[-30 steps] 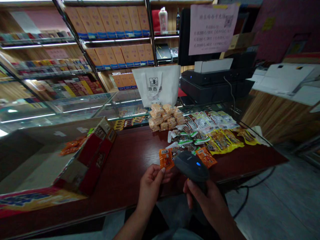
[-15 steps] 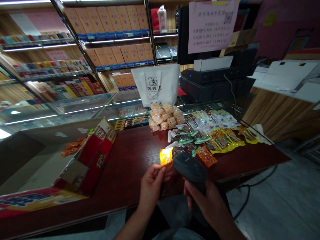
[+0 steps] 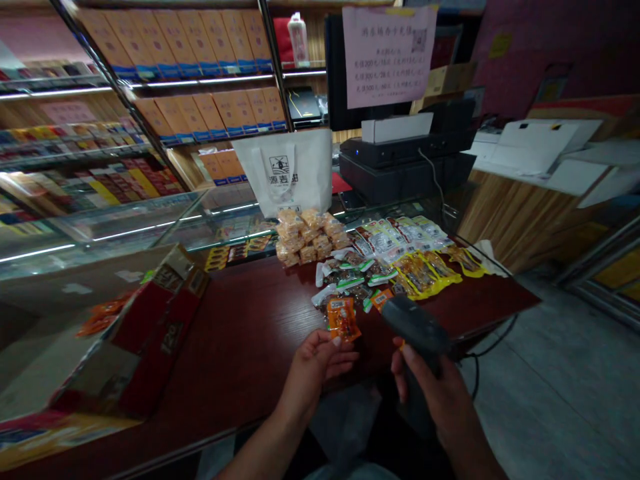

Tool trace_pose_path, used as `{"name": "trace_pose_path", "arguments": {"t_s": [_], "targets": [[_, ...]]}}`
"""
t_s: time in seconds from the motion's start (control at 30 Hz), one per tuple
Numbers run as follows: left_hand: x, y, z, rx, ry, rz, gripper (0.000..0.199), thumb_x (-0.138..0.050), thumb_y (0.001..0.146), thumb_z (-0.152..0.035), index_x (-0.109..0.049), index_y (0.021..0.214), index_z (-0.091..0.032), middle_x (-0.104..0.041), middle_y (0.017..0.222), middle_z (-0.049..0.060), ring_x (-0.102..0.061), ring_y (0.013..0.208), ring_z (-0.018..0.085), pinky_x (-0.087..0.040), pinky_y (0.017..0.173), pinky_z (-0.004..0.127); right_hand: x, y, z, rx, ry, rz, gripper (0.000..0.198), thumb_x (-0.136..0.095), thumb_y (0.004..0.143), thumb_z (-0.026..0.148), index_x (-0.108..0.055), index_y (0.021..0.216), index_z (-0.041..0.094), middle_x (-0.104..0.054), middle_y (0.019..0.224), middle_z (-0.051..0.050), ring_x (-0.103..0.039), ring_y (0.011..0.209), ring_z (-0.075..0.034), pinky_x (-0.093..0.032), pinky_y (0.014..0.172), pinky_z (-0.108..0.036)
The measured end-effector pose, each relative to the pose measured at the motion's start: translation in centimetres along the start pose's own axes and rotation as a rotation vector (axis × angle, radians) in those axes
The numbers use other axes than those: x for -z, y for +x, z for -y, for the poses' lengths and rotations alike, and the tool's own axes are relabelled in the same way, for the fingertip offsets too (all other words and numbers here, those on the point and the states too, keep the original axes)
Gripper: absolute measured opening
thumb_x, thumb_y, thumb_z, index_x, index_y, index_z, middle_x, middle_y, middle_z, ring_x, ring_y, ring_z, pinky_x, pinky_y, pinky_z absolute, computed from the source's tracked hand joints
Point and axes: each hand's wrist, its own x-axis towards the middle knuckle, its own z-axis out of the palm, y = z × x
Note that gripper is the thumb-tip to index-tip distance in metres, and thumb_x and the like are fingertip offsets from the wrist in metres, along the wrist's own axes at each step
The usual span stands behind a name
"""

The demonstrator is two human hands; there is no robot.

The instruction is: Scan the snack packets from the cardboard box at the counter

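Observation:
Between the thumb and fingers of my left hand (image 3: 320,360) is a small orange snack packet (image 3: 342,319), held just over the front of the counter. My right hand (image 3: 435,393) grips a dark barcode scanner (image 3: 413,323) by its handle, its head tilted toward the packets. Behind the scanner head, another orange packet (image 3: 381,299) is partly covered. Dark snack packs with green edges (image 3: 350,273) lie just beyond my left hand. Yellow-edged packs (image 3: 425,273) and white-and-clear packs (image 3: 395,237) are laid out in rows to the right.
An open cardboard box (image 3: 165,320) with orange packets (image 3: 105,313) inside stands at left. Wrapped tan snacks (image 3: 310,237) are piled before a white bag (image 3: 287,170). A monitor bearing a paper notice (image 3: 387,57) stands behind. The wooden counter (image 3: 240,333) ends at right.
The bright scanner light on the orange packet is gone. The scanner has moved right, away from the packet, and the left-hand fingers have spread a little. The view has shifted to the right.

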Motion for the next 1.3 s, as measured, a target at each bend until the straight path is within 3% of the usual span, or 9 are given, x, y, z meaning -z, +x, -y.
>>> {"name": "trace_pose_path", "arguments": {"t_s": [0.1, 0.3, 0.53, 0.7, 0.93, 1.1, 1.2, 1.3], "targets": [[-2.6, 0.9, 0.2, 0.112, -0.093, 0.073, 0.022, -0.073, 0.081, -0.018, -0.050, 0.082, -0.017, -0.077, 0.083, 0.011, -0.076, 0.071, 0.019, -0.059, 0.061, 0.023, 2.1, 0.6, 0.4, -0.023, 0.104, -0.135, 0.045, -0.076, 0.077, 0.055, -0.066, 0.098, 0.016, -0.067, 0.063, 0.002, -0.051, 0.040, -0.009, -0.042, 0.042, -0.021], [-7.0, 2.2, -0.2, 0.255, -0.237, 0.100, 0.013, -0.052, 0.091, -0.004, -0.049, 0.086, -0.015, -0.076, 0.089, 0.014, -0.077, 0.074, 0.020, -0.060, 0.062, 0.023, 4.2, 0.3, 0.9, 0.012, 0.151, -0.168, 0.044, -0.075, 0.078, 0.054, -0.063, 0.100, 0.018, -0.067, 0.064, 0.003, -0.053, 0.043, -0.010, -0.042, 0.043, -0.020], [-7.3, 2.3, 0.3, 0.320, -0.246, 0.048, 0.009, -0.051, 0.091, -0.003, -0.053, 0.092, -0.012, -0.075, 0.095, 0.016, -0.076, 0.077, 0.021, -0.060, 0.066, 0.025, 3.8, -0.2, 0.4, -0.051, 0.150, -0.196, 0.043, -0.076, 0.077, 0.055, -0.066, 0.097, 0.017, -0.067, 0.063, 0.003, -0.051, 0.042, -0.009, -0.039, 0.043, -0.020], [-6.7, 2.2, 0.6, 0.319, -0.303, 0.114, 0.015, -0.055, 0.087, -0.004, -0.057, 0.102, -0.009, -0.073, 0.105, 0.019, -0.075, 0.091, 0.024, -0.059, 0.080, 0.028, 3.2, 0.2, -0.1, -0.063, 0.148, -0.149, 0.043, -0.075, 0.078, 0.054, -0.067, 0.096, 0.016, -0.067, 0.063, 0.001, -0.051, 0.042, -0.011, -0.041, 0.043, -0.023], [-4.7, 0.1, 0.0, 0.333, -0.255, 0.189, 0.043, -0.061, 0.083, -0.008, -0.043, 0.122, -0.013, -0.073, 0.105, 0.019, -0.075, 0.089, 0.027, -0.058, 0.080, 0.033, 1.8, -0.1, -0.2, -0.103, 0.095, -0.094, 0.046, -0.076, 0.076, 0.058, -0.066, 0.093, 0.017, -0.066, 0.059, 0.002, -0.053, 0.042, -0.012, -0.043, 0.045, -0.024], [-0.7, -2.8, -0.6, 0.291, -0.158, 0.264, 0.044, -0.070, 0.082, -0.019, -0.047, 0.119, -0.016, -0.074, 0.105, 0.017, -0.076, 0.085, 0.024, -0.057, 0.075, 0.032, 0.0, -0.8, -1.4, -0.143, -0.074, 0.056, 0.049, -0.069, 0.075, 0.068, -0.067, 0.078, 0.019, -0.059, 0.048, 0.003, -0.053, 0.044, -0.014, -0.047, 0.049, -0.026], [2.6, -5.0, -2.7, 0.196, -0.026, 0.328, 0.035, -0.076, 0.079, -0.028, -0.058, 0.107, -0.015, -0.075, 0.101, 0.015, -0.075, 0.081, 0.022, -0.057, 0.071, 0.029, -1.7, -1.0, -3.1, -0.132, -0.159, 0.139, 0.053, -0.070, 0.071, 0.072, -0.071, 0.076, 0.019, -0.059, 0.046, 0.002, -0.054, 0.043, -0.015, -0.050, 0.052, -0.028], [5.7, -7.6, -7.3, 0.072, 0.170, 0.311, 0.028, -0.077, 0.078, -0.035, -0.069, 0.094, -0.013, -0.075, 0.100, 0.016, -0.075, 0.082, 0.022, -0.057, 0.071, 0.026, -3.6, -0.5, -4.8, -0.112, -0.206, 0.234, 0.057, -0.067, 0.068, 0.077, -0.070, 0.062, 0.021, -0.057, 0.040, 0.000, -0.053, 0.038, -0.016, -0.048, 0.046, -0.029]]}}
